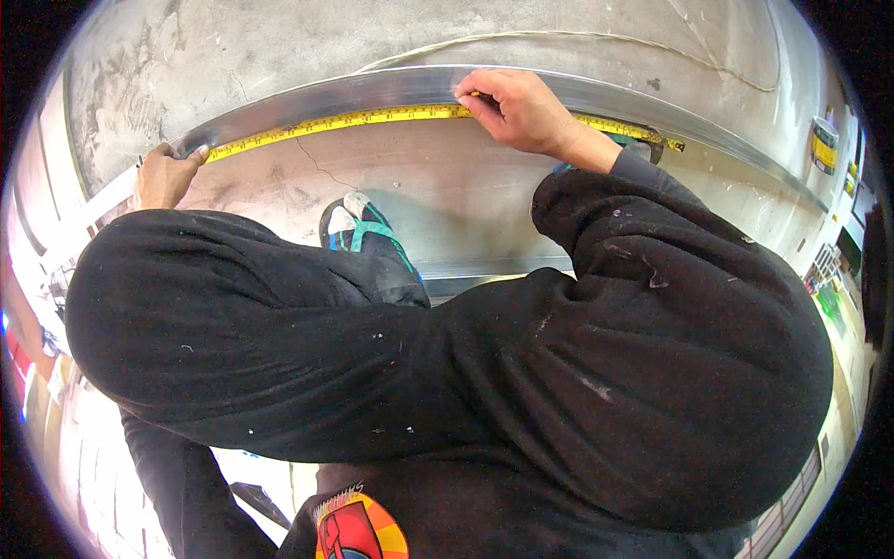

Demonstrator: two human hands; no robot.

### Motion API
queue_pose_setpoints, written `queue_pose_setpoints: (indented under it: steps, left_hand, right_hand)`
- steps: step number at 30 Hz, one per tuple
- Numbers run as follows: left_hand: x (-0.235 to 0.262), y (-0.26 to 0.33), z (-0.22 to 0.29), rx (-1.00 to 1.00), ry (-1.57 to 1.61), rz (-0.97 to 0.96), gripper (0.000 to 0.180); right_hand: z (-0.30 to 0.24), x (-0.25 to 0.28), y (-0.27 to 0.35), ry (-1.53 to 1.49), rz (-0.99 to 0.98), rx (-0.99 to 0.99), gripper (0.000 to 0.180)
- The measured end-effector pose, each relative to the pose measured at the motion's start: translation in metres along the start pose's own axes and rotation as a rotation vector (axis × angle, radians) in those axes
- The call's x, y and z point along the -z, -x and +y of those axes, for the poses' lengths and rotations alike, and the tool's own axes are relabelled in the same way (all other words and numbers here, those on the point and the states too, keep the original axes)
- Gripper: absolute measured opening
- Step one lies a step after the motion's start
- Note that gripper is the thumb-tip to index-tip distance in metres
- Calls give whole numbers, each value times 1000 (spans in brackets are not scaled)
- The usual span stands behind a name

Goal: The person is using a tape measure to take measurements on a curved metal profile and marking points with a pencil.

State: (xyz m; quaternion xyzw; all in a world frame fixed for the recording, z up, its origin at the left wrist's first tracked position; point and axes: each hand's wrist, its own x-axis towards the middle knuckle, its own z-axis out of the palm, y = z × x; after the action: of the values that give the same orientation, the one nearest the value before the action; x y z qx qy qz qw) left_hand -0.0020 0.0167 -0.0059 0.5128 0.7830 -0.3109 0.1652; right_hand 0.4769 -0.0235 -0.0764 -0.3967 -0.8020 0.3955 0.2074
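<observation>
Along the near side of a long grey metal channel [326, 98], on a stained concrete floor [279, 37], a yellow tape measure [372, 117] with dark markings is stretched out, its dark tip seen at the right. The blade is judged light, springy and easily kinked, best held flat by its ends; the channel is judged stiff and slippery. By the left hand [166, 177], the tape's left end is met, its grip undeterminable; by the right hand [521, 112], a slim pencil-like tool [478, 94] is pinched
</observation>
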Motion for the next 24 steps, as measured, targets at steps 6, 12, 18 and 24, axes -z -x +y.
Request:
queue_pose_setpoints:
  steps: [6,12,18,24]
  left_hand:
    - [-6,-2,-5,-1,20,0,74]
    - [-12,-5,-10,-97,36,189,58]
    - [-3,-2,-4,-17,33,13,74]
    - [-2,-1,-4,-38,20,31,72]
  right_hand:
    - [0,0,0,1,-14,-20,12]
    - [-1,1,-1,47,-34,-8,12]
    - [-5,2,-4,106,-70,-16,12]
    - [-3,10,-7,177,360,-71,10]
